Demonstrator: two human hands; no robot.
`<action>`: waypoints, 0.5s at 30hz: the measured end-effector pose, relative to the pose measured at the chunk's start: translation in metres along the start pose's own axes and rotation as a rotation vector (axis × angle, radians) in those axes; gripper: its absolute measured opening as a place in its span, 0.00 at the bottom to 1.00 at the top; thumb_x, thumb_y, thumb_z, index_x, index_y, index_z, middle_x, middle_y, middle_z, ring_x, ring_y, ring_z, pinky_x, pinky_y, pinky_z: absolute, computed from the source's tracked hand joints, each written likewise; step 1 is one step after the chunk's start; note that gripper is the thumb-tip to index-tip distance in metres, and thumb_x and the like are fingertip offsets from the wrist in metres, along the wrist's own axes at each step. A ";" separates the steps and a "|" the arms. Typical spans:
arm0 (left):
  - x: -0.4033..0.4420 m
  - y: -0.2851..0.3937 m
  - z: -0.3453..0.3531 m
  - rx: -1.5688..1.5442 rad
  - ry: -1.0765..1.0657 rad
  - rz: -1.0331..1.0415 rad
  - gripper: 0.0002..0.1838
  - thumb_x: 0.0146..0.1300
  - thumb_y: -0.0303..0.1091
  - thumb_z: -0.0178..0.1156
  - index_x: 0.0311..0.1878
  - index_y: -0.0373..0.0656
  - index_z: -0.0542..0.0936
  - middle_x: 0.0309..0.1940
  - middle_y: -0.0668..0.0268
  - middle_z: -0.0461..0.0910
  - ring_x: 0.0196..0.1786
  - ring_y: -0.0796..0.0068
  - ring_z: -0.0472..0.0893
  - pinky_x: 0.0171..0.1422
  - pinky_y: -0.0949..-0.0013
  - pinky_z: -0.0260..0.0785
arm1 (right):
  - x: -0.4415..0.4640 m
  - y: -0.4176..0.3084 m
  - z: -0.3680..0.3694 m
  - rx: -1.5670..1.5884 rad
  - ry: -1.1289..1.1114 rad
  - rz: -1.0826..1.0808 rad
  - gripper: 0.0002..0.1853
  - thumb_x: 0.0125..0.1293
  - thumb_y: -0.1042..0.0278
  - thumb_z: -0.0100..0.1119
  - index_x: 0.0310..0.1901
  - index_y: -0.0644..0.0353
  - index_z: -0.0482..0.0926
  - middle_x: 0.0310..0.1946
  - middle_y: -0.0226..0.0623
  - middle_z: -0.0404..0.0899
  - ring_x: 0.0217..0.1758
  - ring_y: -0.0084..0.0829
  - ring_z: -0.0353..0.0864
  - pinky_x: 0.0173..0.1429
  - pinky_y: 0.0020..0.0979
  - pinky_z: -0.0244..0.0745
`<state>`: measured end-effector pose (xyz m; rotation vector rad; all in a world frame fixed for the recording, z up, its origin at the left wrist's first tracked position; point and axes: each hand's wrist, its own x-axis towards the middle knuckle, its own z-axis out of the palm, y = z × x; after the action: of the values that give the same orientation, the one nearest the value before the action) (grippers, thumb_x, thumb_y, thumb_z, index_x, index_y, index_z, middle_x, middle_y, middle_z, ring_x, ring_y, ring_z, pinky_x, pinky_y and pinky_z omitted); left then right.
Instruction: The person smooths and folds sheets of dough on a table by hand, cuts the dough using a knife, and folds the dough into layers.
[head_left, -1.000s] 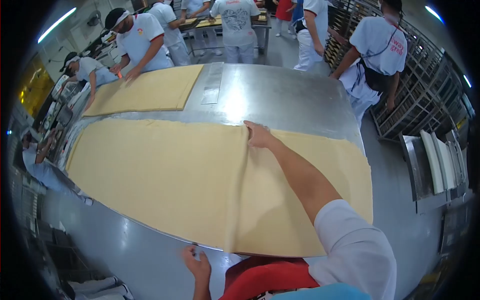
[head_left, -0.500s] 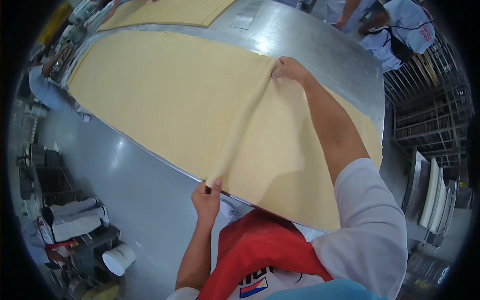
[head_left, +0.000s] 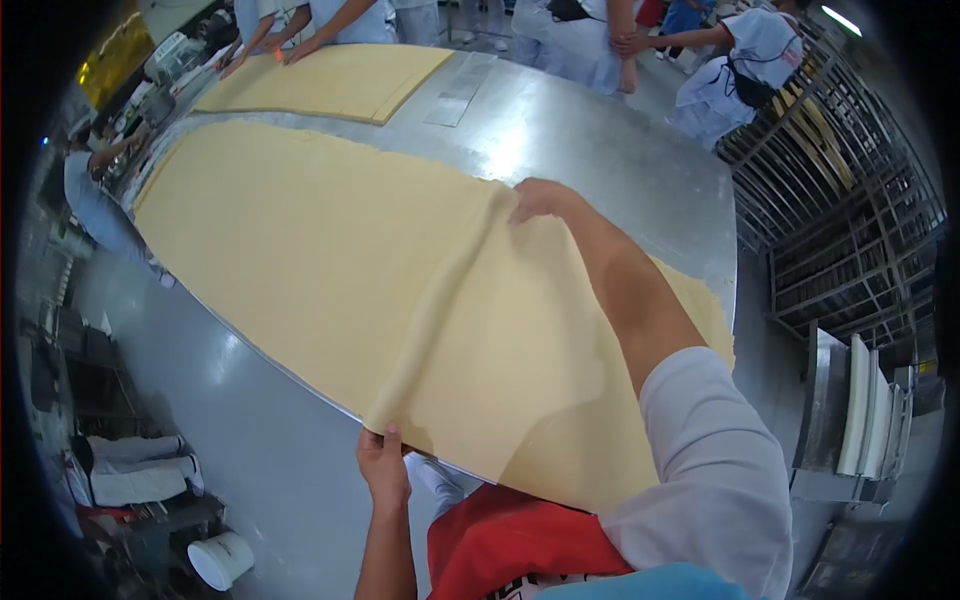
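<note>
A large sheet of pale yellow dough (head_left: 290, 240) lies over the metal table, reaching its near edge. Across its width runs a raised, rounded fold of dough (head_left: 432, 310), with smooth dough on both sides. My left hand (head_left: 385, 468) grips the near end of this fold at the table edge, thumb on top and fingers underneath. At the far end, my right hand (head_left: 545, 199) is closed on the fold by the sheet's far edge, its fingers partly hidden. Whether anything lies inside the fold cannot be seen.
A second dough slab (head_left: 320, 80) is on the table (head_left: 640, 190) at the back, with co-workers' hands over it. A flat metal piece (head_left: 462, 90) lies beside it. Racks (head_left: 850, 200) stand right; a white bucket (head_left: 220, 560) is on the floor at lower left.
Both hands and the fold between them have shifted left along the dough sheet. My view has tilted up, showing more of the co-workers at the back.
</note>
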<state>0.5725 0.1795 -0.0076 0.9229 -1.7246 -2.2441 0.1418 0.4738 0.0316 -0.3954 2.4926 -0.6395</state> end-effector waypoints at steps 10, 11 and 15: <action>-0.020 -0.002 0.010 -0.007 -0.193 -0.327 0.13 0.79 0.33 0.49 0.56 0.35 0.76 0.41 0.56 0.86 0.34 0.63 0.88 0.38 0.62 0.85 | 0.001 0.021 0.009 -0.002 0.145 -0.041 0.32 0.48 0.54 0.80 0.52 0.65 0.84 0.41 0.44 0.87 0.45 0.38 0.85 0.50 0.39 0.77; -0.019 -0.005 0.007 -0.005 -0.196 -0.328 0.13 0.79 0.33 0.49 0.56 0.35 0.76 0.41 0.56 0.86 0.34 0.63 0.88 0.38 0.62 0.85 | 0.003 0.020 0.008 -0.055 0.127 -0.054 0.31 0.48 0.55 0.80 0.52 0.65 0.83 0.41 0.43 0.87 0.44 0.37 0.85 0.49 0.38 0.77; -0.021 0.000 0.013 -0.024 -0.180 -0.342 0.12 0.79 0.33 0.50 0.56 0.34 0.74 0.41 0.54 0.86 0.34 0.62 0.88 0.37 0.61 0.85 | 0.011 0.023 0.029 0.241 0.193 -0.130 0.30 0.47 0.59 0.81 0.52 0.64 0.83 0.43 0.44 0.87 0.46 0.39 0.86 0.50 0.38 0.78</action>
<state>0.5824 0.2000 0.0019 1.1142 -1.7153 -2.6300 0.1460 0.4786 -0.0067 -0.4234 2.5426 -1.0637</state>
